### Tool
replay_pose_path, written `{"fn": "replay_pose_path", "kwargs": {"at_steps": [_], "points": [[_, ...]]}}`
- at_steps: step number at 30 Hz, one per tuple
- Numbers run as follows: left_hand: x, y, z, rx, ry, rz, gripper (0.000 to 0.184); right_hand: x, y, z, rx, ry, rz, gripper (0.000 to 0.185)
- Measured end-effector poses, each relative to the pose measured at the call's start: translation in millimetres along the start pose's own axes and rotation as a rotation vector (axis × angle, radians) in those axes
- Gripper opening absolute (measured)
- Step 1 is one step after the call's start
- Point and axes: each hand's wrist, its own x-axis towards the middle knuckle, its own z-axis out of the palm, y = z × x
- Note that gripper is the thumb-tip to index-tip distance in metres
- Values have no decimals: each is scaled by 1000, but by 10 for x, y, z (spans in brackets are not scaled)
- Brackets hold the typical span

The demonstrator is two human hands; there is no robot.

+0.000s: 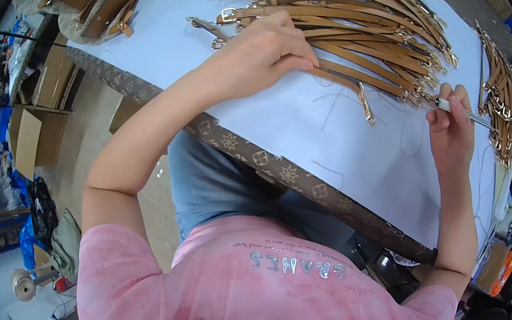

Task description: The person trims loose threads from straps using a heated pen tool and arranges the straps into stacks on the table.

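My left hand (270, 53) pinches a tan leather strap (339, 76) near its middle, at the front edge of a large row of tan straps (353, 12) with metal buckles and clasps. The held strap ends in a gold clasp (366, 104) lying on the white table cover. To the right, my right hand (452, 126) is closed round a white and silver pen-like tool (458, 110), close to the clasps at the straps' right ends. Loose dark threads lie on the cover below the straps.
A second bunch of straps with clasps (499, 99) lies at the table's right. Brown bags (98, 12) sit at the upper left. The white cover (361, 165) ends at a patterned brown edge (259, 158) by my lap. Cardboard boxes (43, 137) stand on the left.
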Motion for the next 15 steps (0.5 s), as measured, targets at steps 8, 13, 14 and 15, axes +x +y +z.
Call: {"fn": "replay_pose_path", "kwargs": {"at_steps": [8, 13, 14, 15], "points": [[210, 236, 211, -287, -151, -184, 13, -31, -55, 26, 18, -7, -29, 10], [178, 414, 531, -46, -29, 70, 10, -59, -42, 101, -16, -16, -63, 10], [128, 503, 612, 42, -45, 120, 9, -75, -30, 116, -66, -27, -58, 10], [92, 568, 661, 133, -62, 167, 8, -96, -3, 135, -112, -40, -52, 11]]}}
